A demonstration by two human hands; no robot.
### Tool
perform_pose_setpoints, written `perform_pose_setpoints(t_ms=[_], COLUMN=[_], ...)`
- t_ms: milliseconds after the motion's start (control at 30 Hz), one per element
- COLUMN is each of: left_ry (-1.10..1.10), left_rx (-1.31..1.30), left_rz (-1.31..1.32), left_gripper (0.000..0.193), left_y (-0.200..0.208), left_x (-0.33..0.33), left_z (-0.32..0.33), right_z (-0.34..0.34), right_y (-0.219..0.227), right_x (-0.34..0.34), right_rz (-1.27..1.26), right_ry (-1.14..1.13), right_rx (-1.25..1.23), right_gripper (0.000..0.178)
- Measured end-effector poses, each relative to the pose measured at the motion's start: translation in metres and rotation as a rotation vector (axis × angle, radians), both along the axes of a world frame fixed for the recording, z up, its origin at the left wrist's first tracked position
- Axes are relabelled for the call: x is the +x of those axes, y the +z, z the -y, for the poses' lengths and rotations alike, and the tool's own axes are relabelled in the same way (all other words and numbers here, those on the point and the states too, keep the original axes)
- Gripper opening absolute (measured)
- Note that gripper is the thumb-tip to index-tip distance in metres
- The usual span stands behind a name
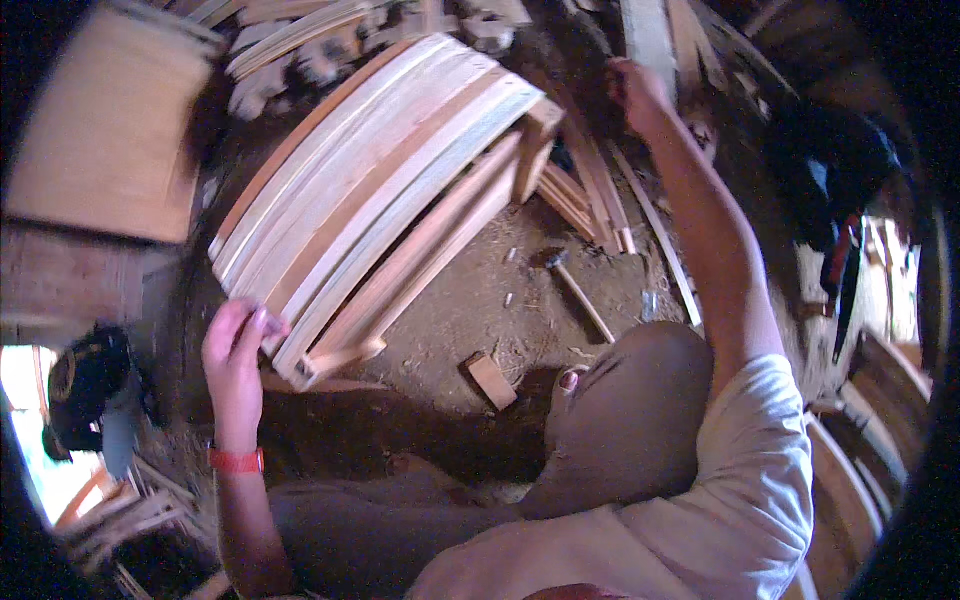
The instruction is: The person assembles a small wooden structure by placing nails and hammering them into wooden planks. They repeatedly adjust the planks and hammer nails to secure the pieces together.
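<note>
A slatted wooden stool or small bench (370,165) sits tilted on the ground before me, its curved top made of pale and brown strips. At its near left corner is my left hand (238,335), thumb and fingers pinched together by the slat ends; whatever is between them is too small to make out. My right arm stretches far out to the right, past the piece. The right hand (638,95) is beside an upright plank (648,45), its fingers dark and smeared. A hammer (582,298) and a small wooden block (491,382) lie on the ground.
Wooden strips (590,200) lie right of the bench, and scrap wood (310,45) is heaped behind it. A large wooden panel (110,125) stands at the far left. A handsaw (846,285) is at the right. My bent knee (640,420) is close to the hammer.
</note>
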State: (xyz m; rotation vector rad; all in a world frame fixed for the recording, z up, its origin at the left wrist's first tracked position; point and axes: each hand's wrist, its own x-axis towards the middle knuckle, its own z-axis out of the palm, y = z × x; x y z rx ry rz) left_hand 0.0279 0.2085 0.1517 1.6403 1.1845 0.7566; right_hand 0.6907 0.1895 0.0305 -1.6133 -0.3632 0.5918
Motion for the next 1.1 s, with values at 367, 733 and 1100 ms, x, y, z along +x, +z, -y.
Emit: perform_pose_setpoints(t_ms=[367, 733, 1100], left_ry=[0.080, 0.104, 0.163], left_rx=[0.179, 0.065, 0.017], left_rz=[-0.308, -0.359, -0.368], left_gripper=[0.008, 0.009, 0.011], left_y=[0.003, 0.006, 0.004], left_x=[-0.020, -0.032, -0.058], left_z=[0.001, 0.013, 0.014], right_z=[-0.036, -0.064, -0.066], right_y=[-0.184, -0.240, -0.209], right_x=[-0.045, -0.042, -0.046], right_rz=[0.870, 0.923, 0.868], right_ry=[0.618, 0.573, 0.429], right_rx=[-0.664, -0.681, -0.680], right_gripper=[0.030, 0.025, 0.026])
